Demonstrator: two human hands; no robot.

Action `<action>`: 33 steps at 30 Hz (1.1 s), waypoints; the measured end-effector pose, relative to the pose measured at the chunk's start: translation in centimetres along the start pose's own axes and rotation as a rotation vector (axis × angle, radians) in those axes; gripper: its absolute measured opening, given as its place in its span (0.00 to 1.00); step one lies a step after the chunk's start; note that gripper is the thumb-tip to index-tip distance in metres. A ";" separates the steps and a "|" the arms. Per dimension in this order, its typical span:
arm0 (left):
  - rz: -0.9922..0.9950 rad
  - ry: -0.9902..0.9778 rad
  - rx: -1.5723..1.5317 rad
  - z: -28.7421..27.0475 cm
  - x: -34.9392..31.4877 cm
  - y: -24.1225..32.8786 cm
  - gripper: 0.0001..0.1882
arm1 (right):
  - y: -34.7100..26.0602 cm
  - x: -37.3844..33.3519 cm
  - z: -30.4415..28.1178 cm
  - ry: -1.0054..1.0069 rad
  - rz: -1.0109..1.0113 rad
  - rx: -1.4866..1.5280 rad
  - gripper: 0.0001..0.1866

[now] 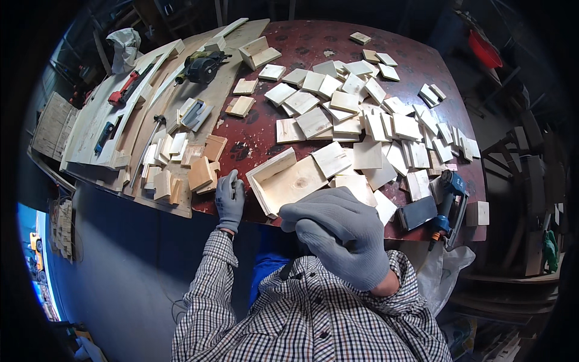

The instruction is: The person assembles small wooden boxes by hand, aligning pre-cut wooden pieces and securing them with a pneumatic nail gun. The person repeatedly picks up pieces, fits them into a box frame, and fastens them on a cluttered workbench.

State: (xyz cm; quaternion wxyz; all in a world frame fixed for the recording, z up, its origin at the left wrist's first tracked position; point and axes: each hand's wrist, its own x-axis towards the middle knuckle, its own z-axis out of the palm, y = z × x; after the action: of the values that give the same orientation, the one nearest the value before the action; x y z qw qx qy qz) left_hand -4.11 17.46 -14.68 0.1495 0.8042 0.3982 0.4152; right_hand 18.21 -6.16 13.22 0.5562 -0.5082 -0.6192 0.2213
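Resting at the near edge of a dark red, patterned tabletop (254, 128): one left hand in a grey knitted glove (229, 196), fingers loosely bent and a little parted, nothing seen in their grasp; just beside it, a cluster of tan wooden blocks (201, 175), contact uncertain from this angle. Raised before the chest, nearer the camera: one right hand in a matching grey glove (341, 232), fingers curled inward over the thumb side; whether they enclose anything cannot be told. Beyond and between the hands: one pale wooden board with an upright strip along its left side (294, 180), lying on the tabletop near its front edge, partly hidden by the right glove.

Further right and behind: a broad heap of pale, flat wooden blocks (369, 155), overlapping at many angles; one blue-and-black nail gun (447, 205) at the right front edge; beside it, one dark grey rectangular piece (416, 213). On the adjoining plywood surface (232, 45), left: one black-and-green circular saw (204, 67); one long-handled hammer (152, 134); one red-and-black hand tool (123, 90).
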 end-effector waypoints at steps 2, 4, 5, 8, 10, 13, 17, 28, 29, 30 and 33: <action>-0.136 0.054 -0.192 -1.2 0.3 3.4 0.21 | -0.3 -0.1 -0.7 0.048 0.005 -0.038 0.12; -0.146 0.044 -0.362 -2.8 1.4 7.7 0.25 | -0.5 -0.1 -1.5 0.086 0.020 -0.062 0.11; -0.077 0.054 -0.412 -3.6 1.7 9.8 0.28 | 0.0 -0.3 -1.5 0.105 0.024 -0.072 0.11; 0.147 0.008 -0.587 -6.3 3.2 16.7 0.38 | 0.2 -0.4 -1.8 0.136 0.054 -0.053 0.11; 0.286 -0.021 -0.698 -7.6 3.8 19.9 0.45 | 0.3 -0.5 -1.6 0.158 0.073 -0.009 0.11; 0.434 -0.034 -0.810 -9.2 4.9 22.8 0.53 | 0.3 -0.5 -1.6 0.158 -0.020 -0.068 0.12; 0.561 -0.036 -0.848 -9.6 6.2 24.6 0.56 | -0.1 -0.9 -1.7 0.143 -0.060 -0.124 0.13; 0.405 -0.036 -0.808 -10.9 6.1 28.0 0.24 | -0.5 -1.4 -1.3 0.116 -0.172 -0.252 0.14; 0.393 -0.045 -0.778 -11.1 6.2 28.0 0.22 | -0.6 -1.4 -1.1 0.118 -0.179 -0.277 0.14; 0.381 -0.054 -0.750 -11.4 6.2 28.0 0.20 | -0.6 -1.4 -1.1 0.114 -0.179 -0.282 0.14; 0.393 -0.020 -0.739 -11.6 6.1 28.0 0.18 | -0.6 -1.3 -0.9 0.106 -0.179 -0.290 0.13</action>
State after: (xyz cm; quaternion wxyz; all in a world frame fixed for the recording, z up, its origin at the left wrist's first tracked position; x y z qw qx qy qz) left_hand 3.33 3.17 11.73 0.3497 0.7611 0.0602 0.5429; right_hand 18.64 -7.80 13.37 0.5265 -0.5367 -0.6573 0.0523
